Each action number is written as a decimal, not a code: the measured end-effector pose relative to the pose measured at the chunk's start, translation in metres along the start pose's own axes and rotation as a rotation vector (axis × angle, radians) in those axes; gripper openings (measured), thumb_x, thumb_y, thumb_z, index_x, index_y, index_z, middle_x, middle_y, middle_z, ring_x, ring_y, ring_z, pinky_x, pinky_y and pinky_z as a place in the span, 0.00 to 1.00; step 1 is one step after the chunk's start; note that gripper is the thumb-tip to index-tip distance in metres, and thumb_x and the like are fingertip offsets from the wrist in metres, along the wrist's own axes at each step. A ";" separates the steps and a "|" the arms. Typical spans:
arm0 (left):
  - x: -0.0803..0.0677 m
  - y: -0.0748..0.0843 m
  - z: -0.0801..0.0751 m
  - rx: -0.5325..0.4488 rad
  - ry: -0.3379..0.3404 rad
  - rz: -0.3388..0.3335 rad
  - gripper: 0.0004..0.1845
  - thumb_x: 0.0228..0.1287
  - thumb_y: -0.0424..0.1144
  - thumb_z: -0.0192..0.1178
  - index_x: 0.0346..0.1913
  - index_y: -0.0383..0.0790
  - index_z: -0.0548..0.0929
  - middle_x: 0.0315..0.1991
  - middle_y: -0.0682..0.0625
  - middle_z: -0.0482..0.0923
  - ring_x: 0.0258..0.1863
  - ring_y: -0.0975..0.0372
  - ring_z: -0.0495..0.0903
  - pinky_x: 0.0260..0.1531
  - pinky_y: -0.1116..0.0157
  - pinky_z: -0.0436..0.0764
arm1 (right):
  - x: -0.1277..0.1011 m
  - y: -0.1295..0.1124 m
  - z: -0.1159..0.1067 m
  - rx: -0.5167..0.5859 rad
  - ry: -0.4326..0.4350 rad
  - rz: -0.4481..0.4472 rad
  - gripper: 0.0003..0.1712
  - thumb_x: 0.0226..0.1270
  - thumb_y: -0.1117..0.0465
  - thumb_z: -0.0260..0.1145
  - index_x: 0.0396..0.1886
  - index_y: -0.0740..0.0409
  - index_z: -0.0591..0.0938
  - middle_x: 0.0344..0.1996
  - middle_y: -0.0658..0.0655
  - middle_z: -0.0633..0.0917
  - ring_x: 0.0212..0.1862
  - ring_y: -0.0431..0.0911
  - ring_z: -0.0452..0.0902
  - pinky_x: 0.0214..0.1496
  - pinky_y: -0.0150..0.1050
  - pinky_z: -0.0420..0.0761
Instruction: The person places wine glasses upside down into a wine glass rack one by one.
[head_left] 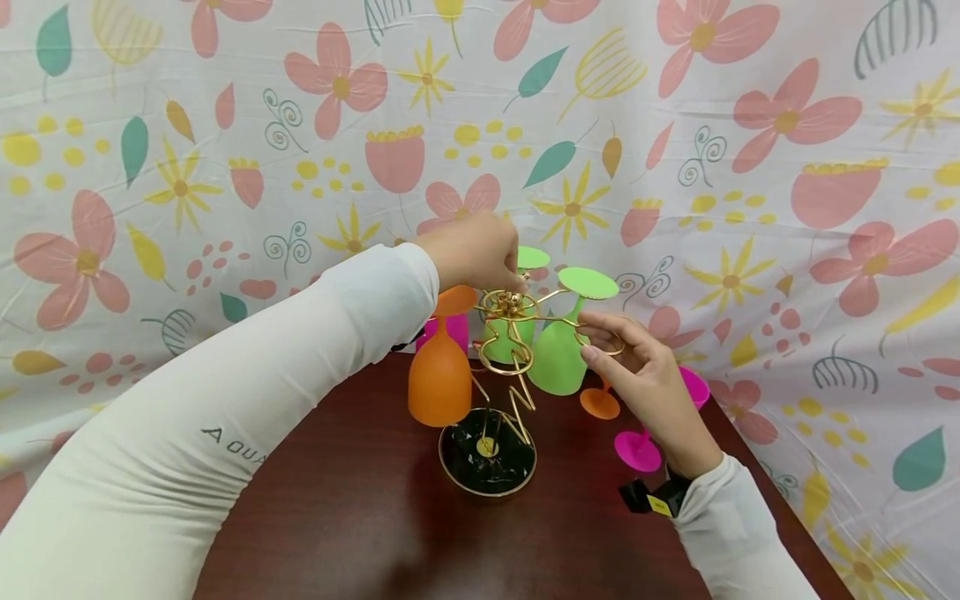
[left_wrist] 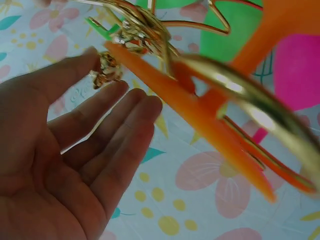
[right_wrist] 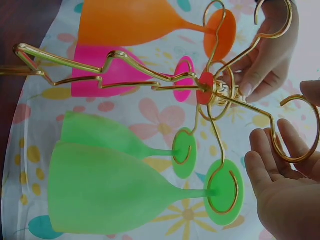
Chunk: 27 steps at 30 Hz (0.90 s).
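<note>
- Left hand [head_left: 472, 250] atop the gold wire rack [head_left: 504, 350], fingertips pinching its ornamental top knob.
- Right hand [head_left: 645, 379] spread and relaxed, fingers touching an empty hook of the rack.
- Hanging by their feet between both hands: green goblets [head_left: 558, 354], orange goblet [head_left: 440, 375], a pink one behind.
- Loose pink goblet [head_left: 660, 425] lying under the right palm.
- Likely risk: tipping the rack by pulling the hook sideways, sliding goblets out of their loops.

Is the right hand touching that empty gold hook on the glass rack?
Touching. In the right wrist view, the empty gold hook lies against the right hand fingertips, with no gap showing.
</note>
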<state>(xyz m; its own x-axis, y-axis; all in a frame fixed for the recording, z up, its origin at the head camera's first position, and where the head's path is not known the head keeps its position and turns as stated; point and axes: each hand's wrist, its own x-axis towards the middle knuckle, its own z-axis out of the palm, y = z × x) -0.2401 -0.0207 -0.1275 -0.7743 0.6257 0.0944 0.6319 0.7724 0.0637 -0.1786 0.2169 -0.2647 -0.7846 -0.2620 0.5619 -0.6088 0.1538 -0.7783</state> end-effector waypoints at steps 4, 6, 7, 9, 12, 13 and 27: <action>-0.005 -0.006 0.001 0.024 -0.075 -0.051 0.31 0.68 0.57 0.57 0.10 0.45 0.64 0.12 0.56 0.52 0.12 0.66 0.48 0.18 0.68 0.52 | 0.000 0.001 0.000 0.009 -0.005 -0.003 0.24 0.70 0.68 0.62 0.65 0.62 0.74 0.59 0.62 0.74 0.58 0.52 0.72 0.52 0.32 0.78; -0.007 -0.008 0.002 0.035 -0.104 -0.061 0.32 0.69 0.59 0.55 0.11 0.46 0.60 0.13 0.56 0.49 0.13 0.66 0.45 0.19 0.68 0.50 | -0.001 0.001 0.000 0.006 -0.005 -0.001 0.24 0.70 0.67 0.62 0.65 0.62 0.74 0.59 0.61 0.74 0.58 0.52 0.71 0.52 0.32 0.78; -0.007 -0.009 0.002 0.031 -0.112 -0.063 0.32 0.69 0.59 0.55 0.11 0.47 0.60 0.13 0.56 0.50 0.13 0.66 0.46 0.19 0.68 0.50 | -0.001 0.001 0.000 0.004 -0.004 0.000 0.24 0.71 0.67 0.62 0.65 0.62 0.74 0.59 0.61 0.74 0.58 0.52 0.71 0.52 0.32 0.78; -0.009 -0.010 0.002 0.031 -0.117 -0.064 0.31 0.69 0.59 0.54 0.12 0.47 0.60 0.13 0.56 0.50 0.14 0.66 0.46 0.20 0.67 0.51 | -0.001 0.001 0.000 0.004 -0.002 0.000 0.24 0.71 0.67 0.62 0.65 0.62 0.74 0.59 0.61 0.74 0.58 0.52 0.72 0.53 0.32 0.78; -0.010 -0.009 0.001 0.034 -0.117 -0.083 0.31 0.68 0.59 0.56 0.13 0.46 0.60 0.13 0.56 0.50 0.15 0.66 0.46 0.20 0.67 0.51 | -0.001 0.000 -0.001 0.004 0.000 0.006 0.24 0.71 0.67 0.62 0.65 0.61 0.74 0.59 0.62 0.74 0.58 0.51 0.72 0.53 0.32 0.78; -0.010 -0.009 0.001 0.036 -0.120 -0.088 0.31 0.68 0.59 0.56 0.13 0.46 0.60 0.13 0.56 0.50 0.15 0.66 0.46 0.19 0.68 0.51 | -0.001 0.000 -0.001 0.003 0.000 0.010 0.24 0.71 0.66 0.62 0.66 0.60 0.74 0.59 0.62 0.74 0.58 0.51 0.72 0.52 0.32 0.78; -0.011 -0.001 -0.002 0.014 -0.058 -0.064 0.21 0.63 0.56 0.63 0.21 0.45 0.77 0.18 0.58 0.66 0.18 0.66 0.62 0.22 0.69 0.64 | -0.001 0.000 -0.001 -0.024 0.005 0.052 0.24 0.71 0.64 0.63 0.66 0.57 0.74 0.59 0.61 0.74 0.58 0.51 0.72 0.52 0.32 0.78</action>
<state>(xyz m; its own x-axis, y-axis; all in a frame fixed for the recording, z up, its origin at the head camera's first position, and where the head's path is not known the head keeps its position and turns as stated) -0.2321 -0.0293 -0.1262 -0.8139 0.5801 0.0332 0.5810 0.8121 0.0536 -0.1781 0.2181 -0.2647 -0.8157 -0.2483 0.5225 -0.5700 0.1902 -0.7994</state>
